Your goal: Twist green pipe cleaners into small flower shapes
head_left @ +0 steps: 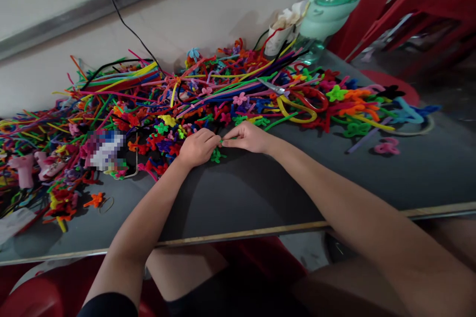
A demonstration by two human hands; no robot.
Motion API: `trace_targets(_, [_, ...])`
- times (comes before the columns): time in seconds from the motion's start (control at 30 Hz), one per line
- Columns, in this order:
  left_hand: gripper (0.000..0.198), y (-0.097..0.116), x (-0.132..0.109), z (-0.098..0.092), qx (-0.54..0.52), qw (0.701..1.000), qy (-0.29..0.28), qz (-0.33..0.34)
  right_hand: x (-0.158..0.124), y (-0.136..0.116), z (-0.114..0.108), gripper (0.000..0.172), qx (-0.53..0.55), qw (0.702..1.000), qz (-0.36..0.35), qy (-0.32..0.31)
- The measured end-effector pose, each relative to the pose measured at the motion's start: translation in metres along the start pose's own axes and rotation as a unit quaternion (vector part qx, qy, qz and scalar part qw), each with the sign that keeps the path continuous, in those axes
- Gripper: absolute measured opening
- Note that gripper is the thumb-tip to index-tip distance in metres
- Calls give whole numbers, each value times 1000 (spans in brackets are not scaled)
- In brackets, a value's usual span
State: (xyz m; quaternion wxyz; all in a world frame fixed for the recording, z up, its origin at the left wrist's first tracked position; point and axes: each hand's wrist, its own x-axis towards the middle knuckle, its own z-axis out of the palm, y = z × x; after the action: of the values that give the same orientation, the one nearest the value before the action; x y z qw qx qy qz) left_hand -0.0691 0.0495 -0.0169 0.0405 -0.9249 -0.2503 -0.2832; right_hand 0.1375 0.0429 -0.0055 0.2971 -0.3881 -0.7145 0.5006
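Observation:
My left hand (199, 148) and my right hand (248, 137) meet over the table's dark top, thumbs and fingertips pinched together. Between them is a small green pipe cleaner piece (217, 155), its looped end hanging just below my left fingertips. The fingers cover most of the part where both hands grip. Behind my hands lies a heap of colourful pipe cleaners (223, 84), some straight, many bent into small flowers. A yellow flower (167, 120) is close to my left hand. Scissors (299, 108) with yellow and red handles rest on the heap beyond my right hand.
A mint-green bottle (323, 20) and a paper cup (278, 39) stand against the wall. A pink pipe cleaner flower (387, 146) lies at the right, an orange one (94, 200) at the left. The table's front edge (241, 233) runs above my lap. Red chairs (401, 15) stand beyond.

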Motion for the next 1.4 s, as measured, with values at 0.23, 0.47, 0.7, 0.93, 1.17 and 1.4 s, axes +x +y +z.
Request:
trace_targets(0.23, [30,8,4,0,-237,945,20,-225,-7,-10,19,30,-351,915,-140,141])
trace_targets(0.47, [26,0,4,7,-381,881,99,-263,-5,-8,8,25,-128,982,-60,124])
trace_targets(0.7, [24,1,-3,2,-110,990,80,-29,2,-1,4,22,197,977,46,-64])
trace_targets(0.93, [21,2,-5,-11,21,995,31,88,-1,-2,-3,23,146,978,71,-130])
trace_targets(1.17, [28,17,4,-3,-170,956,75,-228,-6,-18,23,29,-238,965,-72,87])
trace_targets(1.4, [28,14,7,9,-404,810,151,-397,-5,-11,36,30,-290,926,-96,221])
